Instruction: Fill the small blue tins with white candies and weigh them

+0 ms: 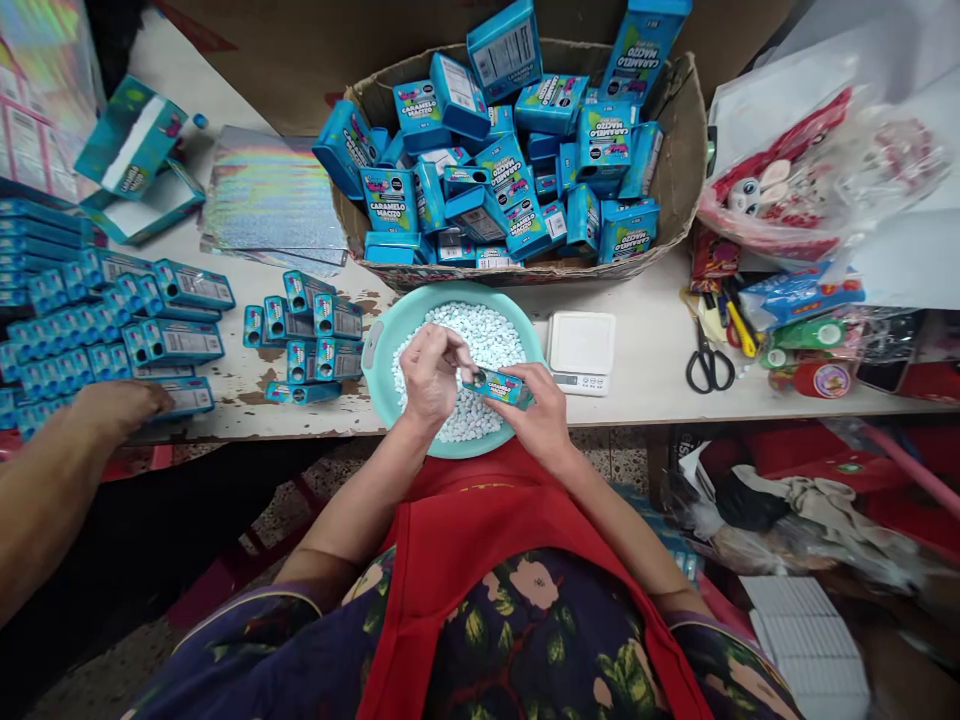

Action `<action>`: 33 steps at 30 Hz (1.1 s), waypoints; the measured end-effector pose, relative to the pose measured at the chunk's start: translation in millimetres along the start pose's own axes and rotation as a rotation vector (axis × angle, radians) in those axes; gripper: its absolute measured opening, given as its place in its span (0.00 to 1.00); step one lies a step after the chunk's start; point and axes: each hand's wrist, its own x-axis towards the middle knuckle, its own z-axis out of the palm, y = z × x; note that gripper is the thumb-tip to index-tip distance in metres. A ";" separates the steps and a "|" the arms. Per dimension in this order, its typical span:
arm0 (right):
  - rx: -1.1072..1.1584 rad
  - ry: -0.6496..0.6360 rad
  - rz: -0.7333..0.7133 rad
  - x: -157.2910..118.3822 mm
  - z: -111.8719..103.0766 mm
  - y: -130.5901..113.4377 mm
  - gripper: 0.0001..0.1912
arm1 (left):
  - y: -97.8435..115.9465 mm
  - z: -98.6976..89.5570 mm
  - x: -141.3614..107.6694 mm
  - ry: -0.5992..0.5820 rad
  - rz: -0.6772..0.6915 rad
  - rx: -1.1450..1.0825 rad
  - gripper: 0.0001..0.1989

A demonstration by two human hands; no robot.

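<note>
My right hand (544,410) holds a small blue candy box (501,388) printed "Caramelo Macizo", tilted so that its open end points left. At that open end, the curled fingers of my left hand (431,372) are closed; whatever they hold is too small or hidden to name. Both hands are over a turquoise plastic basin (381,385) filled with small white candies (484,325). Just right of the basin stands a white digital scale (582,345). A group of blue candy boxes (339,322) stands to the basin's left, with dark round openings facing me.
Behind the basin, a large cardboard box (688,140) is heaped with blue candy boxes. A co-worker's hand (120,405) rests by stacked boxes (184,340) at left. Silvery sheets (270,195) lie behind. Black scissors (709,365) and bagged items (810,170) occupy the right.
</note>
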 end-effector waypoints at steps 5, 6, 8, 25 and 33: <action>0.043 0.053 0.026 -11.0 -14.5 1.9 0.17 | -61.1 -19.2 45.9 -0.207 0.169 0.821 0.14; 0.043 0.060 0.026 -13.0 -16.2 3.0 0.17 | -74.0 -18.4 49.4 -0.312 0.192 1.011 0.15; 0.040 0.073 0.030 -16.0 -18.5 5.7 0.17 | -92.2 -14.1 47.9 -0.490 0.224 1.316 0.20; -0.106 0.020 0.084 -2.6 9.4 14.1 0.16 | -30.4 -25.9 8.5 0.028 -0.253 0.095 0.12; -0.135 -0.080 -0.005 2.6 20.1 3.5 0.15 | -10.4 -7.1 1.0 0.110 -0.206 -0.224 0.16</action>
